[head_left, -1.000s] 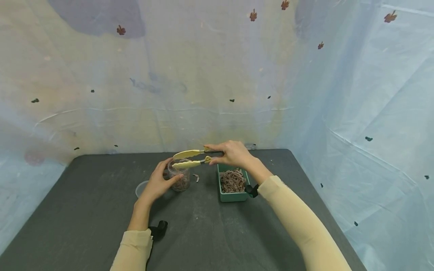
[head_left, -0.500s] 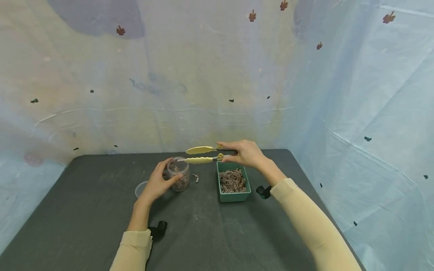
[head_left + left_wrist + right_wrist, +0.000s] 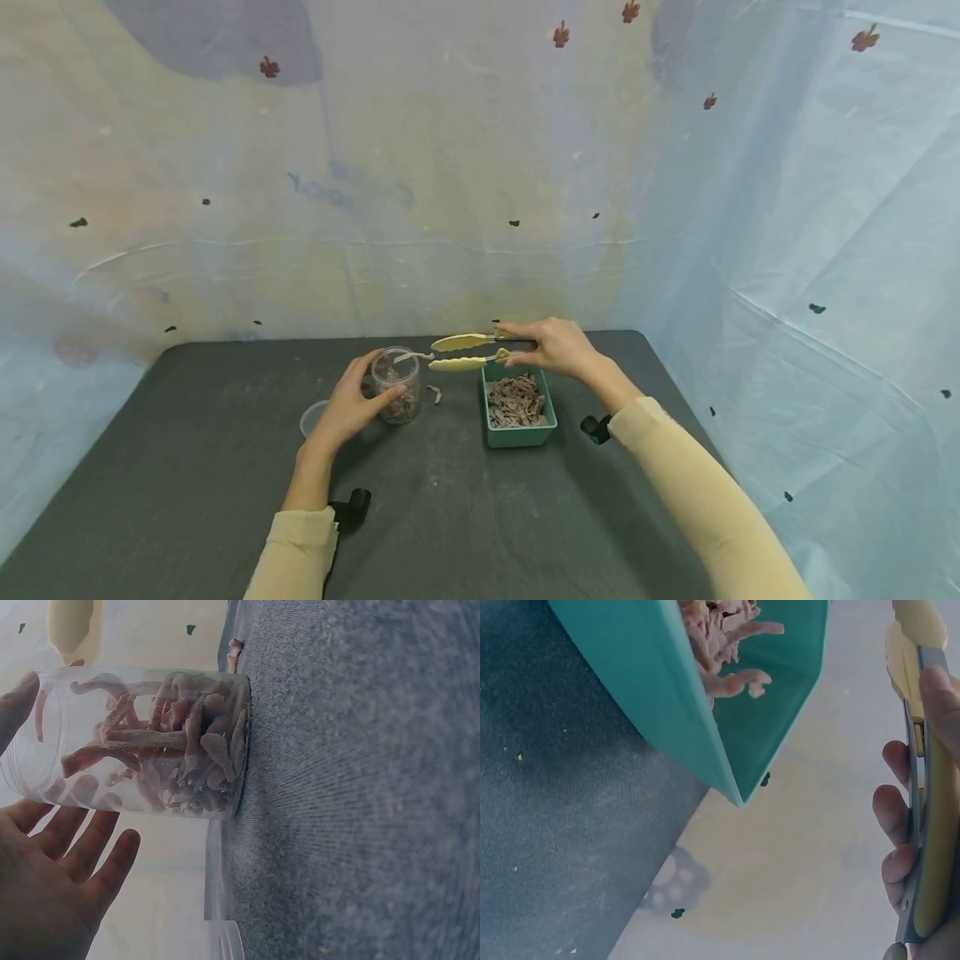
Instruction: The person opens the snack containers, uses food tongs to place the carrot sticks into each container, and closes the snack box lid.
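My left hand (image 3: pixel 351 408) holds a clear plastic jar (image 3: pixel 150 750) upright on the table, thumb on one side and fingers on the other. Brownish-pink strip-like pieces (image 3: pixel 180 742) partly fill it. One pale strip (image 3: pixel 414 357) lies across the jar's mouth, its right end sticking out past the rim near the tongs. Those yellow-tipped tongs (image 3: pixel 480 352) are gripped by my right hand (image 3: pixel 558 346), their tips spread apart to the right of the jar. Below that hand stands a green tray (image 3: pixel 519 437) with a heap of similar pieces (image 3: pixel 515 400).
A loose piece (image 3: pixel 435 394) lies on the dark table (image 3: pixel 435 517) just right of the jar. To the jar's left, a clear round lid (image 3: pixel 311 418) rests partly behind my left hand. Plastic sheeting (image 3: pixel 420 167) hangs behind the table and along its right side.
My right hand has drawn the tongs rightward from over the jar's mouth. The pale strip now shows across the rim, apart from the tips. My left hand stays on the jar.
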### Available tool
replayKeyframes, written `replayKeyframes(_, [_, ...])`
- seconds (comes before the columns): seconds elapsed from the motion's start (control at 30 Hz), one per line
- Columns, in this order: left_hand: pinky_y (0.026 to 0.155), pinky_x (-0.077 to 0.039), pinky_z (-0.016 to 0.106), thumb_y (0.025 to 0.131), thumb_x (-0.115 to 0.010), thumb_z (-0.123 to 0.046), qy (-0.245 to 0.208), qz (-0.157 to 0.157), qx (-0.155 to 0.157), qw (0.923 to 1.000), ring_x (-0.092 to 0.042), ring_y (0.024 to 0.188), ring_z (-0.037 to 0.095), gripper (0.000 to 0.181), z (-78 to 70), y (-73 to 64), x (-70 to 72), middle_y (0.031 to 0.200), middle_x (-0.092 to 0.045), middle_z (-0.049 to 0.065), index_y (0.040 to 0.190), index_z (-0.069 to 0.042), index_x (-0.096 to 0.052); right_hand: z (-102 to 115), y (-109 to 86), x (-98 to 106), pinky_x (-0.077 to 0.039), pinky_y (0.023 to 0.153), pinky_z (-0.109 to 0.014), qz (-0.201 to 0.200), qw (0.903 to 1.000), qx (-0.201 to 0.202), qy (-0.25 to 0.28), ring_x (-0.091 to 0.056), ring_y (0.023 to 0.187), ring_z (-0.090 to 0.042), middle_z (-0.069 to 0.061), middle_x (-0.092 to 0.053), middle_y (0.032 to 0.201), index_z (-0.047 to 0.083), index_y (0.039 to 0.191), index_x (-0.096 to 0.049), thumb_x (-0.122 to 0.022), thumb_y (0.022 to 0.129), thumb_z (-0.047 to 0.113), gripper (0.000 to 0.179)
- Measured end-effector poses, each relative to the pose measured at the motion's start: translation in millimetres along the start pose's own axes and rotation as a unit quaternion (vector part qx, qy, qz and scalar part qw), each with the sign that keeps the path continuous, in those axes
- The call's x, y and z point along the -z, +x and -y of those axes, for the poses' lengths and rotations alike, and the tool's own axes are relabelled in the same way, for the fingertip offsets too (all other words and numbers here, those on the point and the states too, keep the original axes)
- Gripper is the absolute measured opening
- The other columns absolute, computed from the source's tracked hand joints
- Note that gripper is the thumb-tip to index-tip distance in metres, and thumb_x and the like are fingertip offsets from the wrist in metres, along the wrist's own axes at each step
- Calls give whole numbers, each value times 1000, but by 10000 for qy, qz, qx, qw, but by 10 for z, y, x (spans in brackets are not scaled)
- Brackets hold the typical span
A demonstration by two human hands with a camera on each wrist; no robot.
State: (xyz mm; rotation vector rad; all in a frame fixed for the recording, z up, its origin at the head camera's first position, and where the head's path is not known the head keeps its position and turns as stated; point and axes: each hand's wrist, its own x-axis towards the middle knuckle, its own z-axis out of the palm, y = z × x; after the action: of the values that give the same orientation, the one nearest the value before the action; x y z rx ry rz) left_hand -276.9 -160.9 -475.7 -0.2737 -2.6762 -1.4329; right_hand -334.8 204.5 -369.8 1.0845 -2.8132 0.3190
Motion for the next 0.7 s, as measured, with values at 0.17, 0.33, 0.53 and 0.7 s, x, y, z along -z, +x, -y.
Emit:
replayKeyframes(0.17, [113,-41,62,94,-76,-50,16,25,38,10000,-39,143,44,91,0,1,10,158,-36,22,163,-12,-31,16,43,-34,-18,44,-26,89,10000,-13,-21,-41,46,-10,-4,-76,122,30,154,-53,-76,90,50,71])
replayKeyframes(0.33, [114,-40,62,95,-76,-49,27,40,31,10000,-39,144,44,90,-6,1,11,159,-35,21,163,-12,-31,19,37,-40,-18,44,-26,12,10000,4,19,-36,44,-10,-5,-77,116,31,153,-55,-78,91,46,68])
replayKeyframes(0.53, [114,-40,62,95,-76,-49,3,51,50,10000,-39,143,44,90,-3,-4,14,159,-35,21,163,-13,-31,42,8,-26,-17,43,-25,-9,9999,-152,32,-33,44,-10,-4,-78,112,33,151,-57,-78,90,47,66])
replayKeyframes(0.7, [114,-40,63,94,-76,-50,-14,42,50,10000,-40,143,44,90,-2,-3,13,159,-35,21,163,-13,-31,65,-19,0,-19,43,-25,4,9997,-258,19,-39,46,-9,-3,-78,115,34,149,-59,-76,89,51,65])
